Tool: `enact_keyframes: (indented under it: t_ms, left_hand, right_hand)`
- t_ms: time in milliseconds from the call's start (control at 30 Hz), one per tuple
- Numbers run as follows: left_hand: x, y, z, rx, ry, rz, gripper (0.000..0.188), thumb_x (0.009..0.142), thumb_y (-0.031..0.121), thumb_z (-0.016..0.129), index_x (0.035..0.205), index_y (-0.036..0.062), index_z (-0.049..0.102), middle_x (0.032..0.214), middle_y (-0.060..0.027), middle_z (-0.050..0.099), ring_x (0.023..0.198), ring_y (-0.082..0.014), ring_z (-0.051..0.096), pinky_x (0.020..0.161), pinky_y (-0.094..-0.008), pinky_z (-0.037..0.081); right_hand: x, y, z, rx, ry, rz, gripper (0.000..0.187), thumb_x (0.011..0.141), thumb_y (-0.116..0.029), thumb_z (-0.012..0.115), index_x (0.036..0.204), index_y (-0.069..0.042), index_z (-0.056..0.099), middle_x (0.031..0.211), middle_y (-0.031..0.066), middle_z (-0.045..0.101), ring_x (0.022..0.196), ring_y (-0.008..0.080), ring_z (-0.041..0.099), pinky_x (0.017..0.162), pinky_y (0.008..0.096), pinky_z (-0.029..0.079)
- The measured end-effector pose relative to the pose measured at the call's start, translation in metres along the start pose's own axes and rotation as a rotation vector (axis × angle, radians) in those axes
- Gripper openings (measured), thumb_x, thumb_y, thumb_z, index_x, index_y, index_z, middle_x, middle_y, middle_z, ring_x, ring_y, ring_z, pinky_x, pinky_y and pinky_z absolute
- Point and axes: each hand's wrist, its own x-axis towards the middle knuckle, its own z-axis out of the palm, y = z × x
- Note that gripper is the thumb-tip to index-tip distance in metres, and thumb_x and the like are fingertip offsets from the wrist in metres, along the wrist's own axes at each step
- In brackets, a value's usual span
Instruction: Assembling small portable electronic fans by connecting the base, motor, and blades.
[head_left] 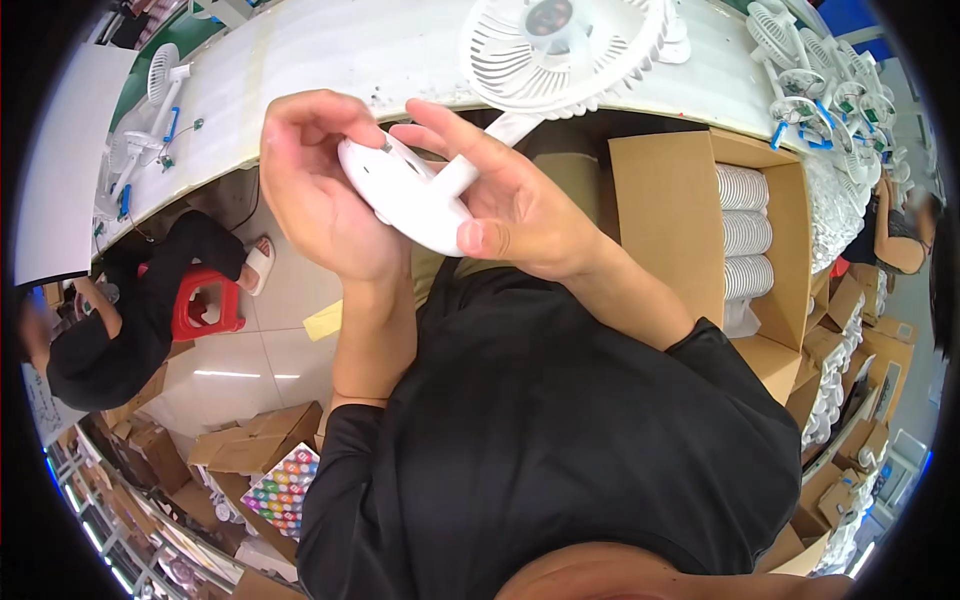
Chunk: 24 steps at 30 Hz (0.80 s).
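Note:
A white desk fan is held tilted in front of me, its rounded base (395,190) between my two hands. My left hand (325,190) curls round the base's left edge, the fingertips at a small grey part near the top of it. My right hand (530,205) closes round the base's other side, the thumb pressed on its lower edge and the fingers behind the short neck (457,177). The fan head (560,60), with its ribbed grille and grey centre disc, lies over the table's near edge. The underside of the base is mostly hidden.
The white worktable (330,50) runs across the top. An open cardboard box (660,190) at right holds stacked white grilles (745,235). More fans stand at far left and far right. A person in black sits by a red stool (205,305) at left; others work at right.

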Motion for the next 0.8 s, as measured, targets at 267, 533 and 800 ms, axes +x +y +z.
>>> enact_keyframes:
  t_ms: [267, 533, 800]
  left_hand:
    - [-0.011, 0.003, -0.002, -0.048, -0.216, 0.155, 0.045, 0.107, 0.031, 0.035, 0.075, 0.0036, 0.050, 0.060, -0.0053, 0.047, 0.058, -0.0122, 0.041, 0.055, -0.0270, 0.033]
    - [-0.011, 0.003, 0.001, -0.039, -0.316, 0.075, 0.048, 0.110, 0.038, 0.032, 0.078, 0.0059, 0.049, 0.057, -0.0019, 0.043, 0.055, -0.0099, 0.038, 0.054, -0.0243, 0.031]
    - [-0.021, 0.012, 0.001, 0.190, -0.311, 0.190, 0.051, 0.110, 0.043, 0.028, 0.085, 0.0050, 0.051, 0.058, -0.0019, 0.046, 0.053, -0.0085, 0.039, 0.052, -0.0226, 0.031]
  right_hand:
    - [-0.004, -0.012, -0.005, -0.026, -0.101, 0.279, 0.102, 0.083, -0.033, 0.081, 0.159, -0.003, 0.020, 0.146, 0.0142, 0.042, 0.136, 0.0227, 0.041, 0.113, 0.0367, 0.035]
    - [-0.008, -0.001, 0.001, 0.032, 0.060, 0.241, 0.095, 0.085, -0.032, 0.079, 0.158, -0.006, 0.024, 0.147, 0.0131, 0.041, 0.138, 0.0225, 0.040, 0.116, 0.0372, 0.031]
    - [-0.009, -0.005, -0.001, -0.137, 0.046, 0.188, 0.093, 0.085, -0.030, 0.081, 0.157, -0.006, 0.027, 0.142, 0.0129, 0.046, 0.133, 0.0206, 0.045, 0.112, 0.0361, 0.036]
